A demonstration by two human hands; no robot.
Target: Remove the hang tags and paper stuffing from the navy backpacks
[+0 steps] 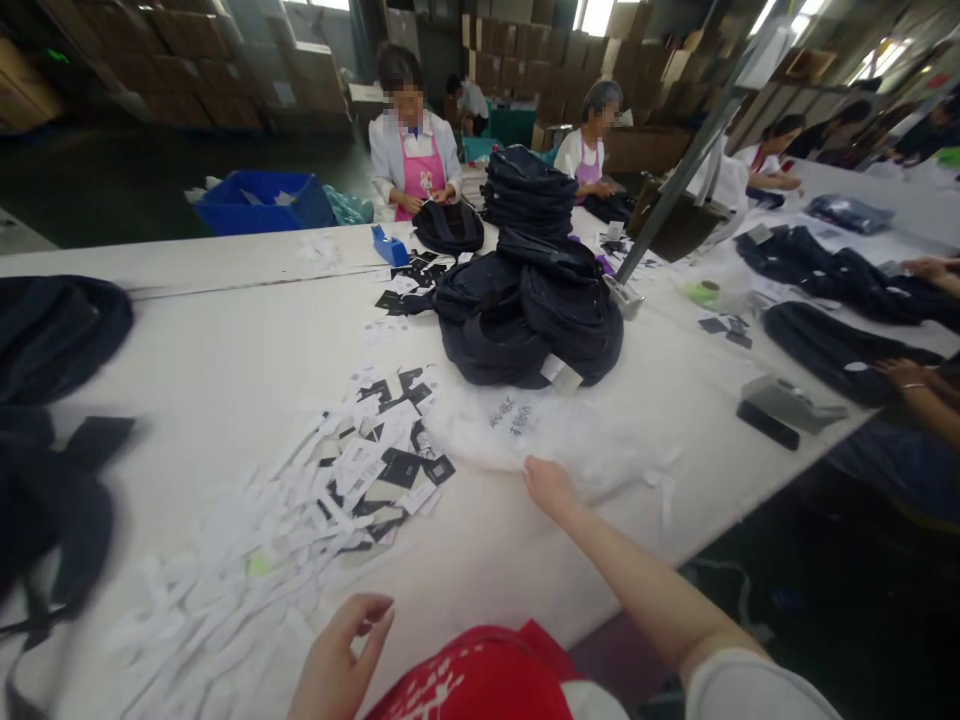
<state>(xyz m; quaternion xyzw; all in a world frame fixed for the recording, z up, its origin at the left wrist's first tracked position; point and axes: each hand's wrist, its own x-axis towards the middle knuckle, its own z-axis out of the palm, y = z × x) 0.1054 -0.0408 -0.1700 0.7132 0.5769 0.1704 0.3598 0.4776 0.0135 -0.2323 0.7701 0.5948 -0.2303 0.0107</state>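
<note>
My right hand [550,486] reaches out over the white table [225,360] and rests on a pile of clear plastic bags [555,430]; its fingers are curled at the bags' edge, and whether they grip one is unclear. My left hand [341,655] hovers close to my chest at the table's near edge, fingers loosely apart, holding nothing. Between the hands lies a scatter of white and black paper tags [352,470]. Beyond the bags stands a heap of dark navy backpacks [532,300].
More dark bags [52,400] lie at the left edge. A tape dispenser [780,405] sits at the right, a blue one [390,246] farther back. Other people work across the table and at the right, and a blue bin [259,200] stands behind.
</note>
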